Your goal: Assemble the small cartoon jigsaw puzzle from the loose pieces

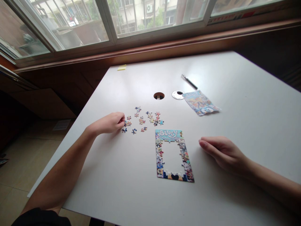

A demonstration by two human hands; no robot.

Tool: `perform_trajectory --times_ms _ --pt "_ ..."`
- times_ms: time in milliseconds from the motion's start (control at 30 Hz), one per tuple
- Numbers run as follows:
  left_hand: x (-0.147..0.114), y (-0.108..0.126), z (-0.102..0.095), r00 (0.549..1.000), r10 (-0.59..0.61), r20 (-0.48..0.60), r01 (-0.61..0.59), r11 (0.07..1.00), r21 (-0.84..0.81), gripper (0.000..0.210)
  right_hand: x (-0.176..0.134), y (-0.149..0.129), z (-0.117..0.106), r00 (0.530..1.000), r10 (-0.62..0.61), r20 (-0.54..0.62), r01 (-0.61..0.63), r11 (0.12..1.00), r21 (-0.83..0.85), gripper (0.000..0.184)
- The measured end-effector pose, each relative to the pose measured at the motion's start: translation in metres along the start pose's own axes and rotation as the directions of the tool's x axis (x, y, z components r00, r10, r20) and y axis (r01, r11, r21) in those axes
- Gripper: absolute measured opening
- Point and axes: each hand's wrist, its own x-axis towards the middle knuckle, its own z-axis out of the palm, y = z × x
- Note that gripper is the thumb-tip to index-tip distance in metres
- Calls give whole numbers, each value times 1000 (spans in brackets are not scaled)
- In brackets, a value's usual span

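Note:
Loose jigsaw puzzle pieces (141, 120) lie scattered on the white table, left of centre. At their left edge is my left hand (114, 122), fingers curled down and closed right beside the nearest pieces; what the fingertips hold, if anything, is hidden. The partly assembled jigsaw puzzle (170, 135) lies nearer to me, its border joined around a bare middle, with "Bluey" lettering along the top. To its right, apart from it, my right hand (223, 152) rests on the table, loosely closed with the thumb along the bent fingers, and nothing shows in it.
A creased picture sheet (201, 102) lies beyond the puzzle, partly over a round metal cover (176, 95). Behind it is a dark pen (189, 81). A cable hole (159, 96) opens in the white table (131, 188). Yellow tape (121, 67) marks the far edge, below the windows.

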Motion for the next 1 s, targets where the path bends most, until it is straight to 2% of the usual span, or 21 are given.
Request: perform_trajectory --times_ms 1000 --pt "0 -3 2 1000 24 -5 -24 1000 -12 4 -1 0 1 1000 8 4 -8 1000 6 43"
